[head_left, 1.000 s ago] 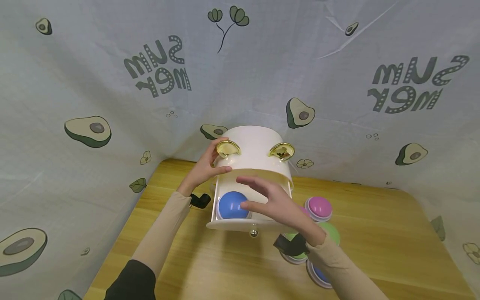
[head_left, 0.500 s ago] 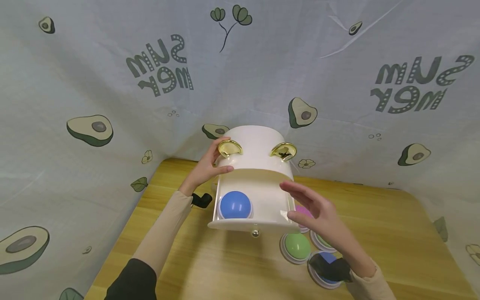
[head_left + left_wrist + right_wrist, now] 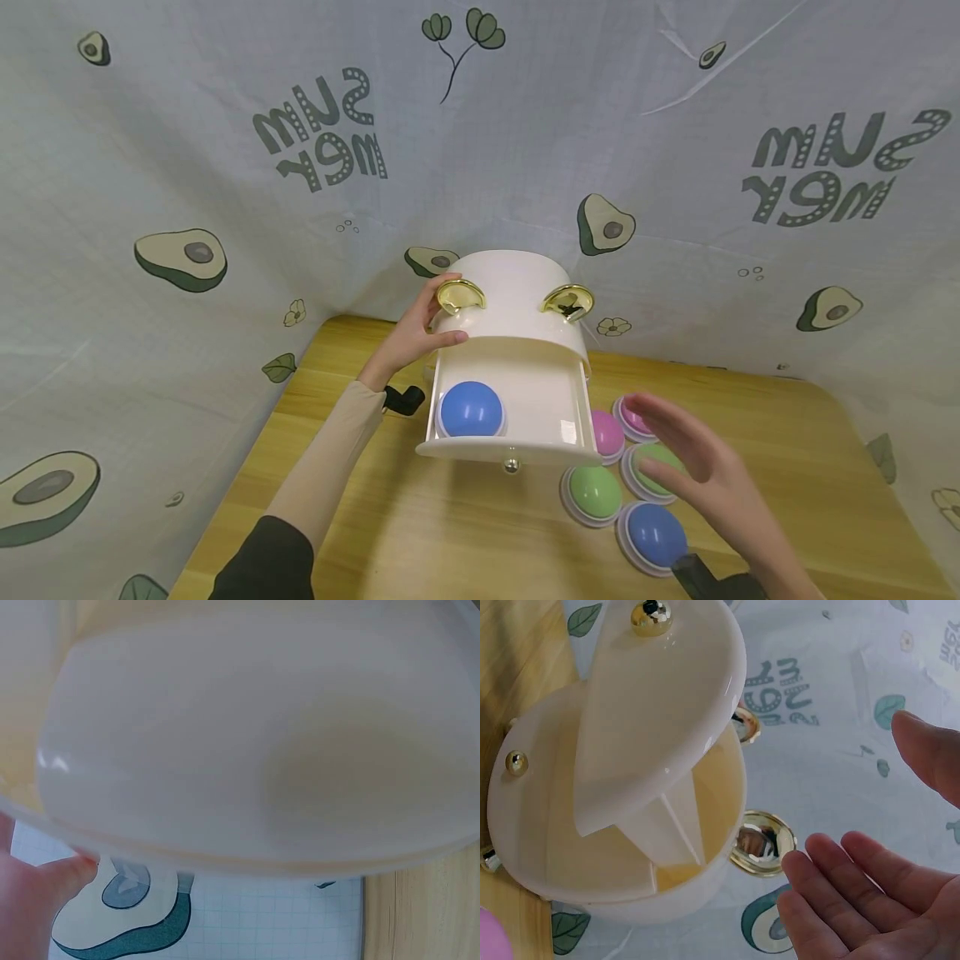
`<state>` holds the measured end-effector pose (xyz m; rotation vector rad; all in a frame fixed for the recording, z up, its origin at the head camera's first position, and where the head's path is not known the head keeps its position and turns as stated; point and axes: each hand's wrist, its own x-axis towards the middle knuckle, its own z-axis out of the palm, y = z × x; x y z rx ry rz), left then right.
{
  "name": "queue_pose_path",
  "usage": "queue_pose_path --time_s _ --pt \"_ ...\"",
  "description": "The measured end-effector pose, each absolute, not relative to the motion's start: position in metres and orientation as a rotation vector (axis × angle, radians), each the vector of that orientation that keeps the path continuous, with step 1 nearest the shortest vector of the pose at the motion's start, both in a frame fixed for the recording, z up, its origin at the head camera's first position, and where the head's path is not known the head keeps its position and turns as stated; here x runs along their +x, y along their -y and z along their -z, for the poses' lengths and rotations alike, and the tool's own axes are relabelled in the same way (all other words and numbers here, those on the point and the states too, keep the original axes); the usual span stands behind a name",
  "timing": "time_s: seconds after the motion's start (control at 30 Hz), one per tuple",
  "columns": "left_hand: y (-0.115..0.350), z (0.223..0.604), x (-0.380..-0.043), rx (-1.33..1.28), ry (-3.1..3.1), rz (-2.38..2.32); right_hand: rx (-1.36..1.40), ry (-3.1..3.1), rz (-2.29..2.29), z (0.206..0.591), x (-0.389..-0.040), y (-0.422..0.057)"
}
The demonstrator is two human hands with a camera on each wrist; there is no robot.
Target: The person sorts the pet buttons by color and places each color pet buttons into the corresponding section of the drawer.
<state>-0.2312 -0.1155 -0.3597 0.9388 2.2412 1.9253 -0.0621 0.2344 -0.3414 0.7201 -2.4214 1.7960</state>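
Observation:
A white rounded desktop drawer box (image 3: 513,287) with two gold ears stands at the back of the table. My left hand (image 3: 408,337) grips its left side, fingertips behind the gold ear and thumb across the front. The upper drawer (image 3: 536,392) is pulled out, and one blue domed button (image 3: 471,408) with a white base sits at its left. My right hand (image 3: 708,475), holding nothing, hovers with parted fingers over a pink button (image 3: 634,419) and a green button (image 3: 654,472), partly covering both. The right wrist view shows the drawer front (image 3: 660,712) and its gold knob.
Beside the drawer's right corner lie another pink button (image 3: 607,433), a green button (image 3: 594,493) and a blue button (image 3: 655,535) on the wooden table (image 3: 450,542). An avocado-print cloth (image 3: 480,150) hangs close behind the box.
My right hand has moved from above the drawer out to the right, over the buttons on the table. My left hand keeps its place on the box.

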Motion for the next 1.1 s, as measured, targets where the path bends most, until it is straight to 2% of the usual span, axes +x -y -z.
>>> queue_pose_path --time_s 0.33,0.6,1.1 --pt "0.116 0.359 -0.231 0.911 -2.254 -1.909 0.612 2.376 -1.863 0.356 -0.045 -0.253" --pt "0.115 0.359 -0.230 0.913 -2.243 -1.917 0.401 2.470 -1.872 0.368 -0.030 -0.264" --pt "0.115 0.360 -0.231 0.934 -2.237 -1.921 0.490 2.311 -1.931 0.428 -0.018 -0.284"
